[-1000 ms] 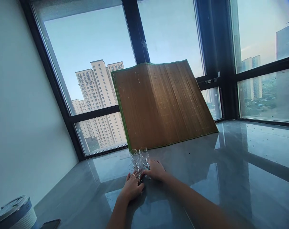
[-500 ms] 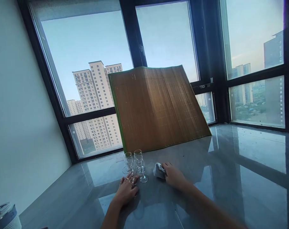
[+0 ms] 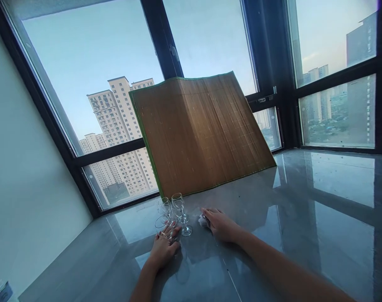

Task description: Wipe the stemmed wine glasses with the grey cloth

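Observation:
Several clear stemmed glasses [image 3: 178, 205] stand in a tight group on the glossy grey surface [image 3: 210, 260]. My left hand [image 3: 163, 247] is at the near side of the group, its fingers around the base of the nearest glass [image 3: 162, 224]. To the right of the glasses, my right hand [image 3: 221, 224] presses a crumpled whitish cloth [image 3: 204, 221] onto the surface, with its fingers laid over the cloth. A gap separates the cloth from the glasses.
Behind the glasses a brown woven mat [image 3: 203, 134] with green edging leans against dark-framed windows [image 3: 121, 147]. A white wall [image 3: 30, 180] rises at the left. Part of a container [image 3: 1, 291] shows at the lower left corner.
My right hand has flattened over the cloth, covering more of it. My left hand stays by the glasses. The whole view has shifted and tilted slightly.

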Tool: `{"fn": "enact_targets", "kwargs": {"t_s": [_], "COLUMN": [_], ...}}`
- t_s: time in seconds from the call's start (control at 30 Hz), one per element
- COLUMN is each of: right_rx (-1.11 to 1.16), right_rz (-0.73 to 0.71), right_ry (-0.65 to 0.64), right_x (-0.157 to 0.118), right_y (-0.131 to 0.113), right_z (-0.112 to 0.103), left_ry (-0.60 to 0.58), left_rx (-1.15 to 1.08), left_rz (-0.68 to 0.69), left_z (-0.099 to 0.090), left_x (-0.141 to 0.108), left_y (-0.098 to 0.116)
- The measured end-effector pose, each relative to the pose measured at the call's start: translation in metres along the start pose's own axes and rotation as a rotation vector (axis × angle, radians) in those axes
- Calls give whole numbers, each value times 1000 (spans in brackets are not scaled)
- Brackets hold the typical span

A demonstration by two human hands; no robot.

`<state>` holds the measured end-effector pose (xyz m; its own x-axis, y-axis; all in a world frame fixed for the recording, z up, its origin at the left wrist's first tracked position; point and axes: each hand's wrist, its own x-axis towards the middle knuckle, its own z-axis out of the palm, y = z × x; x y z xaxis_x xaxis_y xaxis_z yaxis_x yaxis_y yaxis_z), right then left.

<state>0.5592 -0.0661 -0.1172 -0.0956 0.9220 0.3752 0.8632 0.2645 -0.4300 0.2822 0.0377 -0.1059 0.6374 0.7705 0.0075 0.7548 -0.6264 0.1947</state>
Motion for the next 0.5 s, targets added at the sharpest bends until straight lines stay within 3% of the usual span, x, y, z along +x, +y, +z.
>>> {"fn": "enact_targets", "kwargs": {"t_s": [0.1, 0.27, 0.5], "right_rx": [20, -11, -149], "right_rz": [79, 159, 131], "right_ry": [-52, -10, 32], "right_x": [-2, 0, 2], "right_y": [-5, -11, -8], "right_z": [-2, -4, -2], "left_ry": [1, 44, 58], "left_rx": [-11, -25, -25], "left_rz": [-6, 16, 26], "left_z": [1, 3, 5], "left_x": [1, 1, 2], "left_y": [-2, -4, -6]}}
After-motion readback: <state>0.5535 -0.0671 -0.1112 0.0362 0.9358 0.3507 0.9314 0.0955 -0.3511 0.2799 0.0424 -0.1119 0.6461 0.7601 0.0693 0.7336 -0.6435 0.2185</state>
